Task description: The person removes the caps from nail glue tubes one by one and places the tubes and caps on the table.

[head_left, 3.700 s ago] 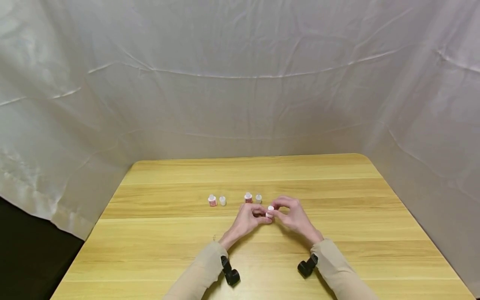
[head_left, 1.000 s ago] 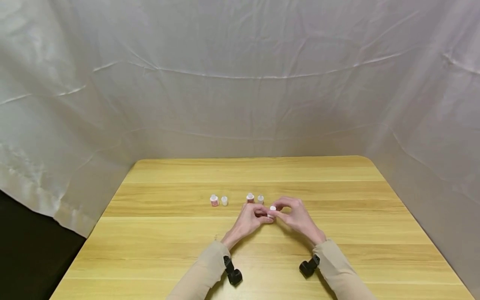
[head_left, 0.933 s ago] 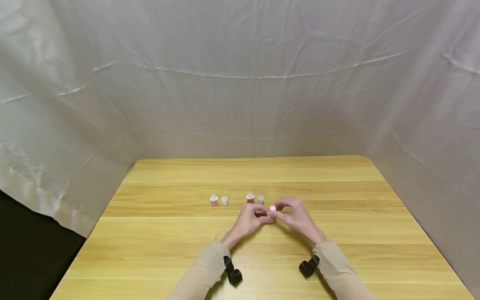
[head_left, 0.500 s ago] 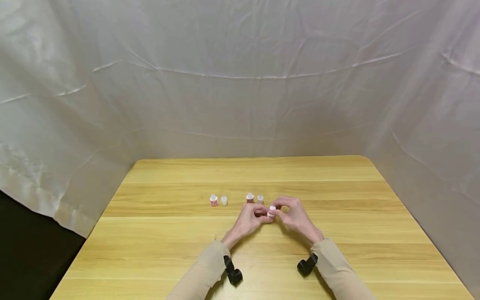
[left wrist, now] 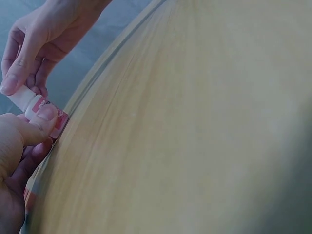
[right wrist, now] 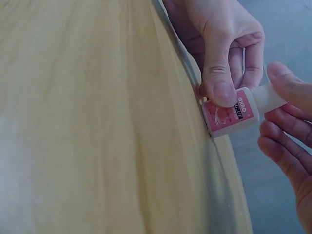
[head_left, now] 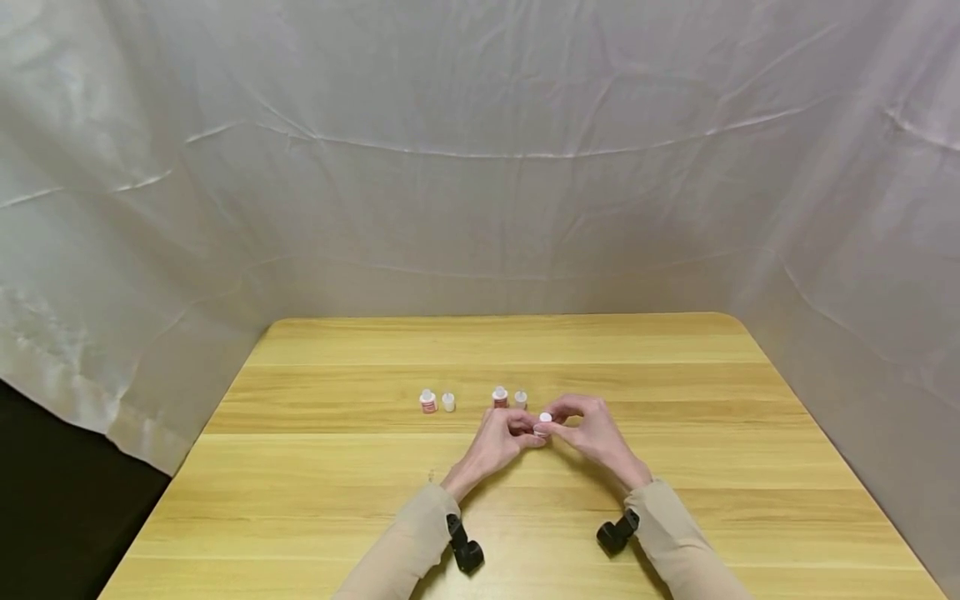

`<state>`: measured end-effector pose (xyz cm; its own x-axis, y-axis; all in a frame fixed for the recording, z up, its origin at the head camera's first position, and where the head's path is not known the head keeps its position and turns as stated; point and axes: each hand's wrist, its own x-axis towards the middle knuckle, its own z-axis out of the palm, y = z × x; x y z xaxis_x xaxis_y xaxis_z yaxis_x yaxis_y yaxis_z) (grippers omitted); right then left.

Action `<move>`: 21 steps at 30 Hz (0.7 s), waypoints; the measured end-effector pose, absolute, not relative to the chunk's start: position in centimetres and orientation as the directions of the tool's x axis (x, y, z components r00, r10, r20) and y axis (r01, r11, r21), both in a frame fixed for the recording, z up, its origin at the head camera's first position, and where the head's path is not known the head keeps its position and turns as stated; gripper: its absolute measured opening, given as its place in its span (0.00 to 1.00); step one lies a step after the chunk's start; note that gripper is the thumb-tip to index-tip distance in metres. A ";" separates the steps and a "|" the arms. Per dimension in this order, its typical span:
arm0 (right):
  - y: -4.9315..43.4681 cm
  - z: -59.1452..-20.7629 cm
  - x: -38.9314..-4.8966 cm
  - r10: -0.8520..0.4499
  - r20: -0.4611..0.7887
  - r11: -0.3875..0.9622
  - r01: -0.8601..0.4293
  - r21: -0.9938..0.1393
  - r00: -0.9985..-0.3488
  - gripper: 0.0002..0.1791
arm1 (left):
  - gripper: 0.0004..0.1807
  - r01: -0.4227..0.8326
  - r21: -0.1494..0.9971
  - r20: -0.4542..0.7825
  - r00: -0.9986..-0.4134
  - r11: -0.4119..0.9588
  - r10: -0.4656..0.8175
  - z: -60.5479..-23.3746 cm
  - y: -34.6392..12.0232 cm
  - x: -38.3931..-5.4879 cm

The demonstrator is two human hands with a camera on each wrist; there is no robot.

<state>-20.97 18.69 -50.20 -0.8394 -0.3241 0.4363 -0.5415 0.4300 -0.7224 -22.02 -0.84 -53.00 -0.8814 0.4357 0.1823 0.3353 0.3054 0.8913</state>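
A small glue bottle [right wrist: 229, 117] with a pink label stands on the wooden table between the two hands. My left hand [head_left: 495, 440] grips its body, with the thumb across the label. On its top sits a white cap [right wrist: 267, 99], which my right hand [head_left: 592, 432] pinches between thumb and fingers. In the head view the fingers hide most of the bottle; both wrist views show it from the side. Just beyond my left hand stands a second bottle [head_left: 500, 397], partly covered by it, with a loose white cap [head_left: 521, 398] to its right.
Farther left on the table [head_left: 337, 500] are another pink-labelled bottle [head_left: 428, 402] and a loose white cap [head_left: 448, 402]. Pale curtains [head_left: 480, 225] hang behind the table and along its sides. Black wrist cameras [head_left: 467, 553] are strapped over both sleeves.
Both hands stay in nearly the same place on the same bottle. The right fingers and the cap between them shift slightly; the standing bottles and loose caps keep their places.
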 end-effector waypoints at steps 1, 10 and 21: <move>18.6 -50.2 -21.0 -0.322 0.449 0.426 -0.551 -0.717 -0.833 0.07 | 0.11 0.336 0.891 0.183 -0.882 0.307 0.435 -53.0 -0.8 -22.0; 18.2 -50.2 -21.0 -0.326 0.528 0.430 -0.620 -0.656 -0.784 0.08 | 0.12 0.344 0.889 0.191 -0.878 0.302 0.438 -53.0 -0.8 -22.1; 18.5 -50.2 -20.9 -0.335 0.449 0.434 -0.559 -0.707 -0.828 0.07 | 0.12 0.345 0.884 0.194 -0.885 0.315 0.423 -52.9 -0.9 -21.9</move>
